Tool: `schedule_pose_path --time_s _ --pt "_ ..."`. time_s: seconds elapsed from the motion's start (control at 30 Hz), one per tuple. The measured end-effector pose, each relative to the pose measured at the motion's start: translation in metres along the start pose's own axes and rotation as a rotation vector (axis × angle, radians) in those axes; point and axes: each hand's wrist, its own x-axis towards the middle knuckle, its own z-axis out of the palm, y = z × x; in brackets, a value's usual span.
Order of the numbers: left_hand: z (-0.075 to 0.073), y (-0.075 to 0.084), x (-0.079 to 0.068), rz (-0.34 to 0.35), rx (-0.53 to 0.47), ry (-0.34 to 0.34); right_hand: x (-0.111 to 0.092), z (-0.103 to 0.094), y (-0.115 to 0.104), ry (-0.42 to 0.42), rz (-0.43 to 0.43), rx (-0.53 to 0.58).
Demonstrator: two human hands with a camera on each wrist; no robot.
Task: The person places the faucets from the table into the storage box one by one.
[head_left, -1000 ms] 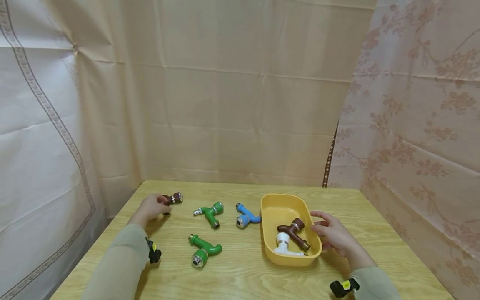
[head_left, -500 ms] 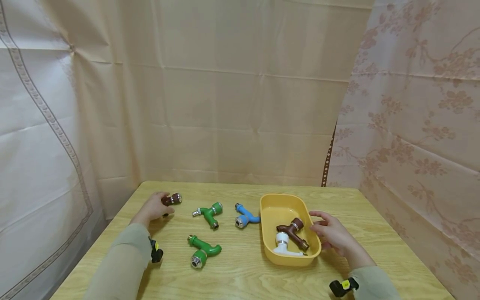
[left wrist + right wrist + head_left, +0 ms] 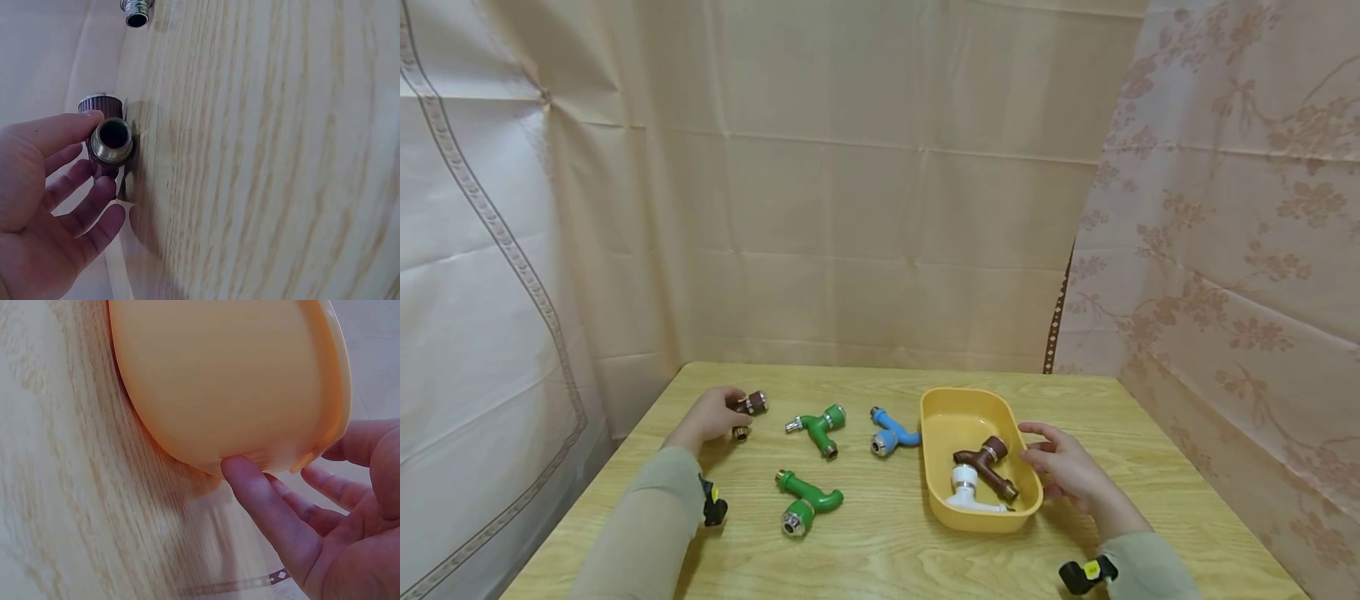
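At the table's left, my left hand pinches a brown faucet with a ribbed knob. In the left wrist view, the thumb and fingers lie about the faucet, its threaded brass end facing the camera. My right hand rests against the right outer wall of a yellow basin, fingers loosely extended. The right wrist view shows fingertips touching the basin's outside. Inside the basin lie another brown faucet and a white faucet.
Between the left hand and the basin lie a green faucet with a silver spout, a second green faucet nearer the front, and a blue faucet beside the basin's left wall. Curtains surround the wooden table.
The brown faucet in my left hand has turned, so its brass end now shows below the fingers, and it has shifted slightly toward the front. My right hand and the basin stay in place.
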Motion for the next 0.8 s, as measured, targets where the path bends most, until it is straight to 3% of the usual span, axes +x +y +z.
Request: schedule_pose_path --time_s 0.53,0.8 --pt "0.0019 0.0022 0.0014 -0.010 0.036 0.007 0.0004 0.0002 -0.0004 0.002 0.004 -0.006" --pt "0.0046 0.0033 0.0021 0.015 0.050 -0.036 -0.0006 0.0005 -0.0017 -0.001 0.006 0.001"
